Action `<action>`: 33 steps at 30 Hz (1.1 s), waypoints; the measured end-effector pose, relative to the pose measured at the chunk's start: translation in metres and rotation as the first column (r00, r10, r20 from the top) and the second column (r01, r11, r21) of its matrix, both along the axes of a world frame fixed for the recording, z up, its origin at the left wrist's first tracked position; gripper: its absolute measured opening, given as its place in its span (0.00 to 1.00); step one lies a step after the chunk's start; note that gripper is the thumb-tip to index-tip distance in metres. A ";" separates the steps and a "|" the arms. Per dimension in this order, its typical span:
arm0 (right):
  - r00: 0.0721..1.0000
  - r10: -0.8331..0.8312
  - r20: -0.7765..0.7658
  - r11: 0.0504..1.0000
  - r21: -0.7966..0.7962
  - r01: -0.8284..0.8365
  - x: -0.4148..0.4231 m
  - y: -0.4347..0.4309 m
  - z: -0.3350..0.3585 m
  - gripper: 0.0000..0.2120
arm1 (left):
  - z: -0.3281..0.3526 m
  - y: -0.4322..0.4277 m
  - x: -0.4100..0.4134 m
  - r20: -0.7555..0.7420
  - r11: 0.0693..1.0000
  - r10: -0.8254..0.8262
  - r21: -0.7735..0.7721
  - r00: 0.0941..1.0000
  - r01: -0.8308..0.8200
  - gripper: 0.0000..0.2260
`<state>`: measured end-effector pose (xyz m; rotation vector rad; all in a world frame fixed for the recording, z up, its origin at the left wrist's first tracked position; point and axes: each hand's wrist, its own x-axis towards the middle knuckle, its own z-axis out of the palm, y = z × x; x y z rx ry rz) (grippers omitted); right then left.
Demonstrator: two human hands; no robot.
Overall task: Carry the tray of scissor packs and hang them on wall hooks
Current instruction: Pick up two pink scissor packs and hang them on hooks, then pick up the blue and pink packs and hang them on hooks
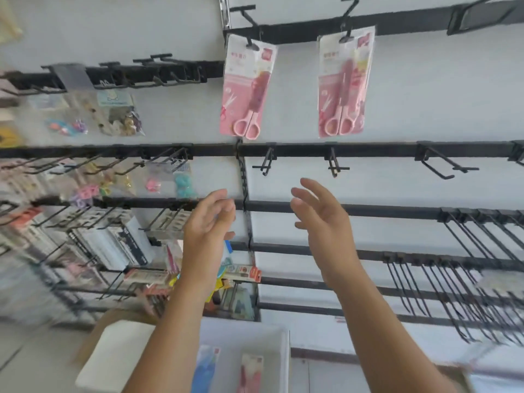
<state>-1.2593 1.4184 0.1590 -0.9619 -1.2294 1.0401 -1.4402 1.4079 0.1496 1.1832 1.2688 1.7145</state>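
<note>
Both hands empty, fingers loosely spread: left hand (pixel 208 219), right hand (pixel 320 219). Tray (pixel 279 355) packs at 6 o'clock, long axes upright; left hand nearer.

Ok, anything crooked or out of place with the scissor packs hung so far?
Nothing stands out. Two pink packs hang on the top rail's hooks, the left pack and right pack, both whole; their slight slant looks like lens distortion. Both hands, left hand and right hand, are empty below them.
</note>
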 end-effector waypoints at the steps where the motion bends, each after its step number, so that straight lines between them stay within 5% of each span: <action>1: 1.000 0.005 0.007 1.000 -0.028 -0.005 -0.005 -0.001 -0.008 0.17 | -0.008 -0.002 -0.004 0.009 1.000 -0.005 -0.023 1.000 0.005 0.10; 21: 0.988 -0.135 0.069 0.886 -0.439 0.152 -0.190 0.021 -0.162 0.14 | -0.178 0.039 -0.173 0.088 0.887 -0.206 -0.404 0.975 0.224 0.14; 25: 0.983 -0.153 0.106 0.835 -0.518 0.186 -0.204 0.021 -0.200 0.13 | -0.228 0.041 -0.194 -0.046 0.807 -0.248 -0.563 0.968 0.180 0.10; 33: 0.975 -0.106 0.194 0.707 -0.675 0.211 -0.199 0.020 -0.294 0.15 | -0.300 0.031 -0.187 0.017 0.712 -0.174 -0.688 0.985 0.138 0.10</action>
